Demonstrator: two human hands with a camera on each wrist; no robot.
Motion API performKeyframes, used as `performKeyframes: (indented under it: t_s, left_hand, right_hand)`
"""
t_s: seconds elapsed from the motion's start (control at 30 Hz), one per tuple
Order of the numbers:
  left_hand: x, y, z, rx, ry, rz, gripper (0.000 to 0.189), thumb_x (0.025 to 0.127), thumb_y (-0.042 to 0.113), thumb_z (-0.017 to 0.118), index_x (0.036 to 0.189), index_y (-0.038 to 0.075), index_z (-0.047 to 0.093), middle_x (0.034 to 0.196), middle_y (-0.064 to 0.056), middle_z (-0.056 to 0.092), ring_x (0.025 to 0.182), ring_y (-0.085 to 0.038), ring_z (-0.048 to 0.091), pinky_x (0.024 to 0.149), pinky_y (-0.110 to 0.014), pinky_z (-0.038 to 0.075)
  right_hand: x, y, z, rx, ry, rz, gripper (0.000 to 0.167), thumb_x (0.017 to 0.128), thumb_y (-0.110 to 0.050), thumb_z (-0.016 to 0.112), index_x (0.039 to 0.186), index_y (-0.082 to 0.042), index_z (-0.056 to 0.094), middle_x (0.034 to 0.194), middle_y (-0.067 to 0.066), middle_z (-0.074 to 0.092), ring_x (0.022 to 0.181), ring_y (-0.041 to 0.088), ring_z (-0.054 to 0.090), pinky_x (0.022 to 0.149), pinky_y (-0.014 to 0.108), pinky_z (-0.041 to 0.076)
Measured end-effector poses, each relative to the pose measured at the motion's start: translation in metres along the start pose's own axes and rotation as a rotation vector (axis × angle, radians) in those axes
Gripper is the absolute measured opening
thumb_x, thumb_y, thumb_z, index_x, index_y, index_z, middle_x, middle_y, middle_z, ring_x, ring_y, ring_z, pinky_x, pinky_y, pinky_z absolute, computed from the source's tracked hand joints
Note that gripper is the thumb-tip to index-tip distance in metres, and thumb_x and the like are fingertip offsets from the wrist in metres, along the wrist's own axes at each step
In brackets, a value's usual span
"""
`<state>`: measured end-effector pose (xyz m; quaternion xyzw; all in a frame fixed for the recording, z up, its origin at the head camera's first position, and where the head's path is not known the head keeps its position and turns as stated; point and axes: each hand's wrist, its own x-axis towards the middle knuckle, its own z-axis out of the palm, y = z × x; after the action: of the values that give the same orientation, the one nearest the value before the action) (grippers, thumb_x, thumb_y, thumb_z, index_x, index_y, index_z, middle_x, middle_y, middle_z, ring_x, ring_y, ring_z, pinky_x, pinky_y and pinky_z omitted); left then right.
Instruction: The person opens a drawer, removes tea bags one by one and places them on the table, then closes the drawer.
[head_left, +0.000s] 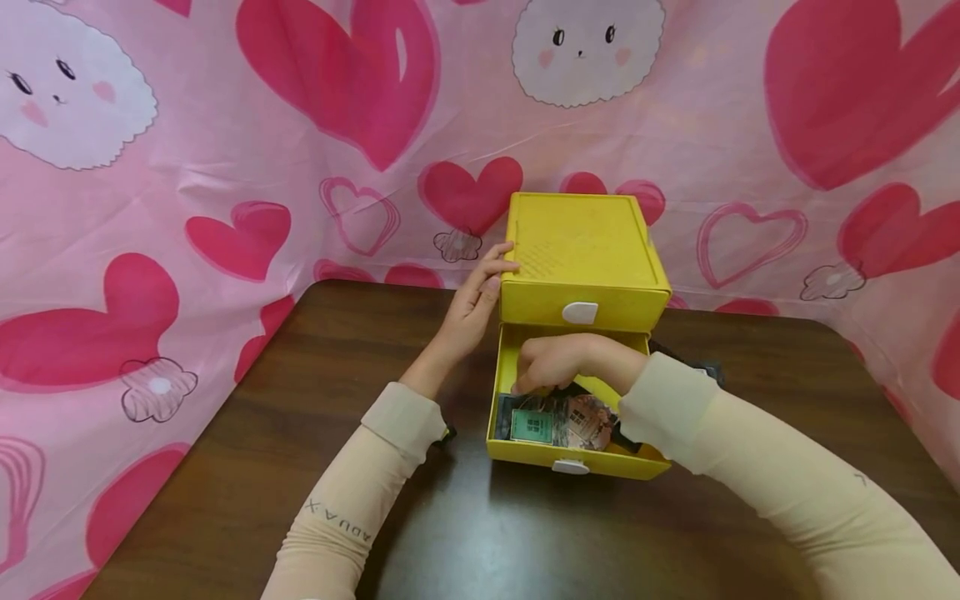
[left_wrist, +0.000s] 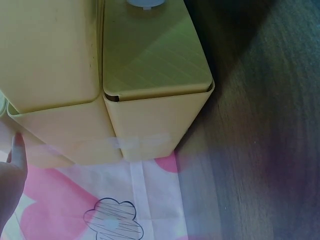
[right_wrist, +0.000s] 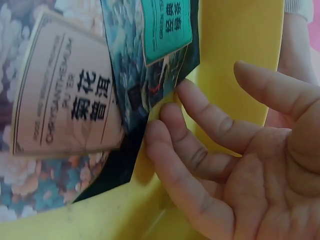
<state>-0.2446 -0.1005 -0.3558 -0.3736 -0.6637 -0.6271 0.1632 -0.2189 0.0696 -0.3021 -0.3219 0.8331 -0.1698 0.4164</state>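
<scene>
A yellow drawer cabinet (head_left: 581, 237) stands on the table with a lower drawer (head_left: 521, 452) pulled out. My left hand (head_left: 471, 307) rests against the cabinet's upper left side, fingertips at its top edge. Inside the pulled-out drawer lie a green tea packet (right_wrist: 167, 30) with a teal label and a chrysanthemum pu'er packet (right_wrist: 72, 95) with a pale pink label. My right hand (head_left: 566, 360) reaches into that drawer. Its fingertips touch the dark edge of the green tea packet, while the thumb stands apart from it in the right wrist view.
The closed upper drawer has a white tab handle (head_left: 580, 312); another white handle (head_left: 571, 467) is on the pulled-out drawer. A dark object (head_left: 708, 369) lies right of the cabinet, partly behind my right arm. Pink heart-patterned cloth (head_left: 480, 108) hangs behind the brown table (head_left: 315, 400).
</scene>
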Motion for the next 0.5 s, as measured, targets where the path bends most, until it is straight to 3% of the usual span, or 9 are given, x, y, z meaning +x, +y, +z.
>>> performKeyframes:
  t_s: [0.13, 0.23, 0.37, 0.5]
  left_hand:
    - [0.0003, 0.0003, 0.0003, 0.007, 0.004, 0.005, 0.034, 0.108, 0.018, 0.036, 0.129, -0.006, 0.049, 0.159, -0.019, 0.032, 0.151, -0.021, 0.026, 0.123, -0.041, 0.026]
    - [0.0004, 0.0007, 0.0003, 0.016, 0.006, 0.007, 0.032, 0.108, 0.015, 0.036, 0.129, -0.006, 0.049, 0.159, -0.019, 0.032, 0.152, -0.022, 0.026, 0.123, -0.039, 0.027]
    - [0.0002, 0.0013, 0.0002, 0.027, 0.006, -0.004, 0.031, 0.108, 0.014, 0.035, 0.129, -0.005, 0.049, 0.159, -0.017, 0.032, 0.152, -0.021, 0.026, 0.123, -0.038, 0.028]
    - [-0.0001, 0.0015, 0.0005, 0.025, 0.009, -0.017, 0.031, 0.108, 0.012, 0.035, 0.129, -0.004, 0.049, 0.159, -0.016, 0.032, 0.152, -0.020, 0.026, 0.122, -0.038, 0.029]
  right_hand:
    - [-0.0003, -0.0011, 0.0022, 0.003, 0.006, -0.004, 0.027, 0.100, -0.018, 0.055, 0.074, -0.012, 0.054, 0.059, -0.007, 0.039, 0.048, 0.006, 0.030, 0.050, 0.020, 0.030]
    - [-0.0011, -0.0012, 0.0033, 0.053, -0.011, 0.020, 0.011, 0.100, -0.017, 0.056, 0.097, -0.007, 0.058, 0.065, -0.006, 0.040, 0.049, 0.006, 0.029, 0.050, 0.020, 0.030]
    - [-0.0029, -0.0008, 0.0045, 0.112, -0.022, 0.077, 0.021, 0.099, -0.022, 0.058, 0.116, -0.010, 0.056, 0.081, -0.003, 0.045, 0.057, 0.009, 0.032, 0.049, 0.023, 0.031]
    - [-0.0041, 0.0013, 0.0035, 0.132, -0.014, 0.095, 0.026, 0.097, -0.024, 0.060, 0.121, -0.014, 0.056, 0.097, -0.001, 0.052, 0.070, 0.012, 0.041, 0.053, 0.026, 0.038]
